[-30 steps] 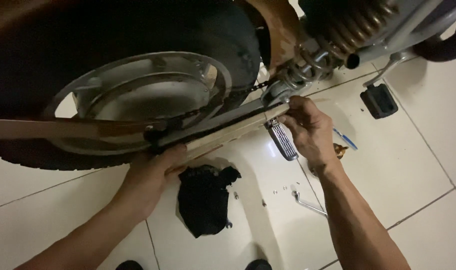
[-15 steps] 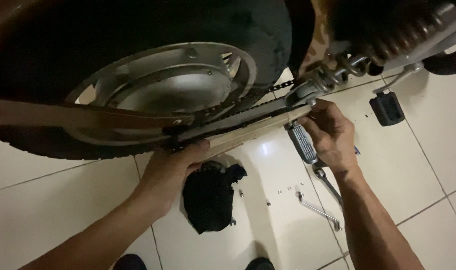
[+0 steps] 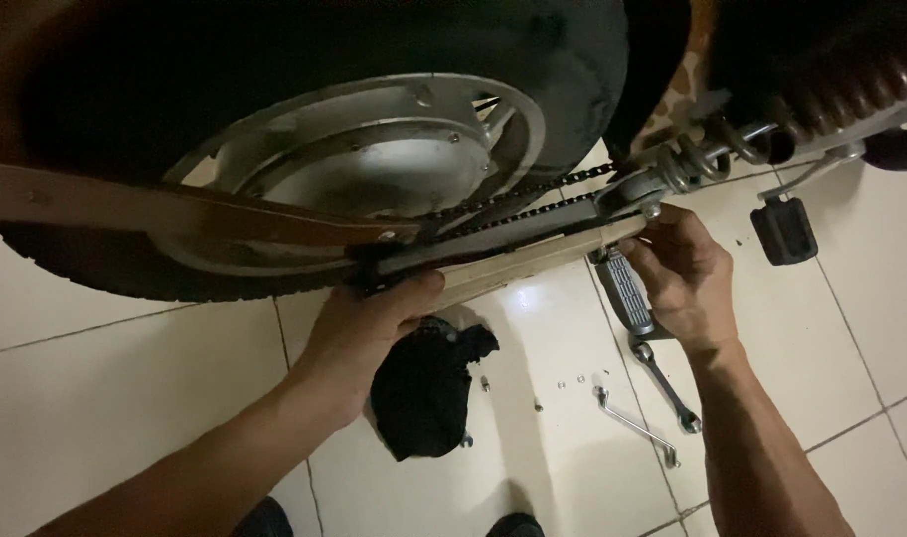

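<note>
A motorcycle's rear wheel (image 3: 374, 169) with a silver hub and black tyre fills the top of the view. A drive chain (image 3: 533, 194) runs from the hub toward the right. Below it lies a long pale cover strip (image 3: 533, 261), slanting up to the right. My left hand (image 3: 374, 323) grips the strip's lower left end, next to the axle. My right hand (image 3: 677, 273) holds the strip's upper right end, just beside a ribbed footpeg (image 3: 624, 290).
A black cloth (image 3: 423, 383) lies on the white tiled floor (image 3: 125, 398) under the wheel. Two spanners (image 3: 662, 383) and some small loose nuts (image 3: 568, 380) lie to its right. A second footpeg (image 3: 783, 231) and coil springs (image 3: 712, 149) sit at the upper right.
The view has shifted a little to the right and closer. Both hands have stayed on the two ends of the pale strip under the chain.
</note>
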